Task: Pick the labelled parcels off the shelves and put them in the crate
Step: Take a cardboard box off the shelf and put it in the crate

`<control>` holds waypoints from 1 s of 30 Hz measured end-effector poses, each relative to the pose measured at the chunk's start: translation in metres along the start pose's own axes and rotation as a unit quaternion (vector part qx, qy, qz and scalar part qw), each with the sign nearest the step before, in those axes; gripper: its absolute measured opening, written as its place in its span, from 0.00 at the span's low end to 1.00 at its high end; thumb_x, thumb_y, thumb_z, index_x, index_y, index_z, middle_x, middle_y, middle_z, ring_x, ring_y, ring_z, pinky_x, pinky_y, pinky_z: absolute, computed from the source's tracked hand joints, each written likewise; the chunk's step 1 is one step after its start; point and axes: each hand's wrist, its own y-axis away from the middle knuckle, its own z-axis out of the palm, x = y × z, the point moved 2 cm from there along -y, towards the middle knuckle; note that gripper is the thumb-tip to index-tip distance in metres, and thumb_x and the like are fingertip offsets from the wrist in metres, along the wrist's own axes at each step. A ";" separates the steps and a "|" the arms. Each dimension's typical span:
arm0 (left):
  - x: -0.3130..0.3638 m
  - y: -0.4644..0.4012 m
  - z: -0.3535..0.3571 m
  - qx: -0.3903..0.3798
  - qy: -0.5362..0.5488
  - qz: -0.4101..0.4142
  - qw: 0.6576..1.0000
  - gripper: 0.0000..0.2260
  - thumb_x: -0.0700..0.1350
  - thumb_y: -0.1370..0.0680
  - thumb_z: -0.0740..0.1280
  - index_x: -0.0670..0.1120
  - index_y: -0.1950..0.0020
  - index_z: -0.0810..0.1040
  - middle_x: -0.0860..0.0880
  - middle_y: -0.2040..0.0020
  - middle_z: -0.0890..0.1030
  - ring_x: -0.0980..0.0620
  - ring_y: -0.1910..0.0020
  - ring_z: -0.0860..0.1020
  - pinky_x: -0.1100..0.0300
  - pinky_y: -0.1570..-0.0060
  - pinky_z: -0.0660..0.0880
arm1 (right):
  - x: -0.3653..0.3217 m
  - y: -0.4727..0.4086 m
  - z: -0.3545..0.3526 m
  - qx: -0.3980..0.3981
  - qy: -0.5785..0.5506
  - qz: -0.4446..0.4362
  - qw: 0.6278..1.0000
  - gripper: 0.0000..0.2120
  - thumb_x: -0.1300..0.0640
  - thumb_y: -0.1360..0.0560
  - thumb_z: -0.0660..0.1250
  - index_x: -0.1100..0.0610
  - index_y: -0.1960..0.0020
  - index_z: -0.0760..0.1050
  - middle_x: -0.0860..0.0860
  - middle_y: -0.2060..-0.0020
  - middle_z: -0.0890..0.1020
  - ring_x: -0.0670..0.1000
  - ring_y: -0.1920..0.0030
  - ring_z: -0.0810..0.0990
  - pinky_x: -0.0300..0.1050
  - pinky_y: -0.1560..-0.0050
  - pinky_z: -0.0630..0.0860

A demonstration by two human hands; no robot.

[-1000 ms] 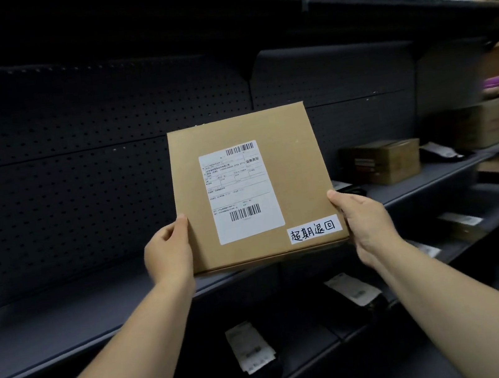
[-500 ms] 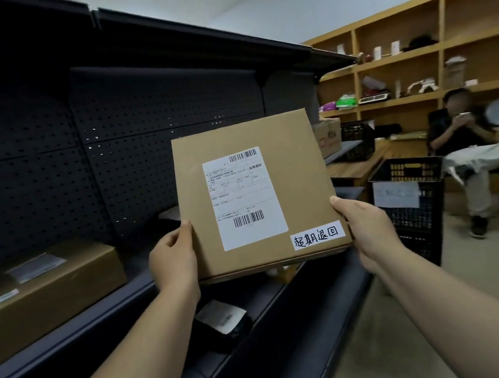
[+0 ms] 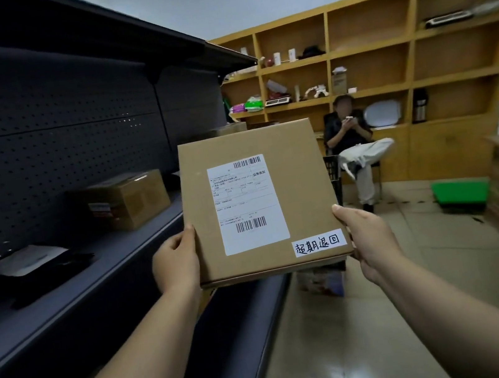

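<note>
A flat brown cardboard parcel [image 3: 299, 181] is held upright in front of me, bearing a white shipping label with barcodes and a small handwritten sticker at its lower right corner. My left hand [image 3: 176, 261] grips its lower left edge and my right hand [image 3: 368, 235] grips its lower right edge. The black crate [image 3: 333, 172] is almost wholly hidden behind the parcel; only a sliver shows at the parcel's right edge.
The dark metal shelf unit [image 3: 89, 256] runs along my left, holding a brown box [image 3: 127, 200] and a black bag with a white label [image 3: 34, 265]. A seated person [image 3: 354, 146] is ahead by the wooden wall shelves [image 3: 382, 46]. A green bin [image 3: 461, 193] stands on the tiled floor at right.
My view has swung right, away from the shelf face toward the room. The parcel stays held in both hands at the same height. The crate has slid behind the parcel.
</note>
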 end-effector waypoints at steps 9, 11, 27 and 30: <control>-0.013 -0.094 0.140 -0.064 0.024 -0.007 0.998 0.09 0.55 0.24 0.65 0.52 0.58 0.79 0.58 0.65 0.78 0.57 0.64 0.75 0.59 0.63 0.69 | 0.010 -0.127 -0.003 0.072 0.002 -0.007 0.997 0.07 0.51 0.27 0.69 0.54 0.56 0.81 0.50 0.68 0.86 0.47 0.71 0.83 0.35 0.77 0.73; -0.014 -0.117 0.170 -0.077 0.025 -0.001 0.997 0.09 0.55 0.24 0.65 0.52 0.58 0.79 0.59 0.65 0.78 0.58 0.64 0.76 0.59 0.62 0.70 | 0.013 -0.156 -0.002 0.092 0.010 -0.014 0.996 0.07 0.50 0.28 0.69 0.54 0.56 0.81 0.48 0.68 0.85 0.45 0.71 0.83 0.35 0.76 0.74; -0.042 -0.218 0.344 -0.136 0.011 -0.008 0.991 0.10 0.55 0.24 0.65 0.52 0.59 0.79 0.57 0.65 0.79 0.57 0.65 0.76 0.62 0.68 0.67 | 0.049 -0.330 -0.015 0.142 0.038 -0.007 0.989 0.08 0.49 0.27 0.68 0.53 0.53 0.80 0.53 0.61 0.85 0.51 0.65 0.83 0.41 0.70 0.74; -0.048 -0.233 0.372 -0.138 0.009 -0.018 0.990 0.09 0.56 0.24 0.65 0.53 0.59 0.79 0.57 0.64 0.79 0.57 0.64 0.76 0.62 0.69 0.67 | 0.056 -0.365 -0.017 0.135 0.040 0.000 0.990 0.10 0.49 0.26 0.67 0.55 0.50 0.80 0.55 0.60 0.85 0.51 0.65 0.83 0.40 0.70 0.74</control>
